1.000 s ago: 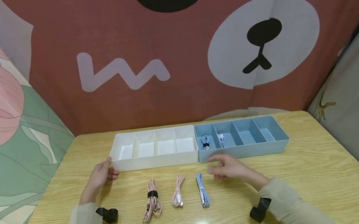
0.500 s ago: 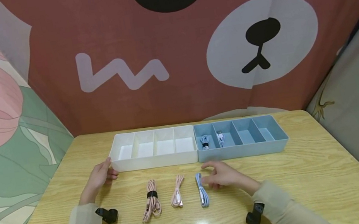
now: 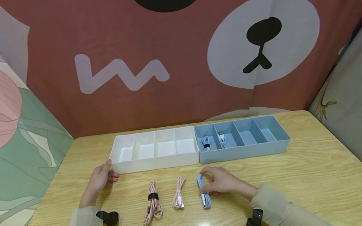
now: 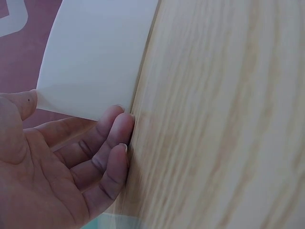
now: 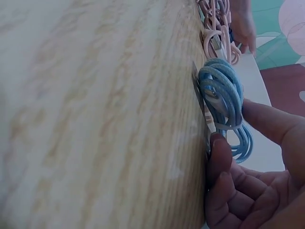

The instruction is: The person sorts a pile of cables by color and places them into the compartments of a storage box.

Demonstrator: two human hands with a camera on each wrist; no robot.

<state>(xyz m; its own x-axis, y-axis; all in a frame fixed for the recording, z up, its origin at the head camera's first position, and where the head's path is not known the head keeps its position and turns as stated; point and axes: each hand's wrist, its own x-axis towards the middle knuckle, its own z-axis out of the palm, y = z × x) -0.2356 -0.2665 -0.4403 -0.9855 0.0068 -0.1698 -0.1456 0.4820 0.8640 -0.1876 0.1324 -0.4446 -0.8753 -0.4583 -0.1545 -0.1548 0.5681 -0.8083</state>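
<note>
My right hand (image 3: 221,179) takes hold of a coiled blue cable (image 3: 205,201) on the table. In the right wrist view, one digit reaches behind the cable coil (image 5: 220,86) and a curled fingertip lies against its lower part, close to the wood. My left hand (image 3: 98,181) touches the left end of a white divided box (image 3: 158,163). Its thumb is at the box's upper corner and its loosely bent fingertips (image 4: 121,125) at the bottom edge. Two pink cables lie left of the blue one: a larger bundle (image 3: 153,206) with a black strap and a smaller coil (image 3: 179,196).
A blue divided box (image 3: 244,152) stands end to end with the white one. Its two left compartments hold a pale cable (image 3: 206,140) with a black strap and another pale cable (image 3: 222,139). A printed cloth (image 3: 165,103) hangs behind the table (image 3: 303,188).
My right hand has moved left and slightly nearer, from in front of the blue box onto the blue cable. The left hand stays at the white box's end.
</note>
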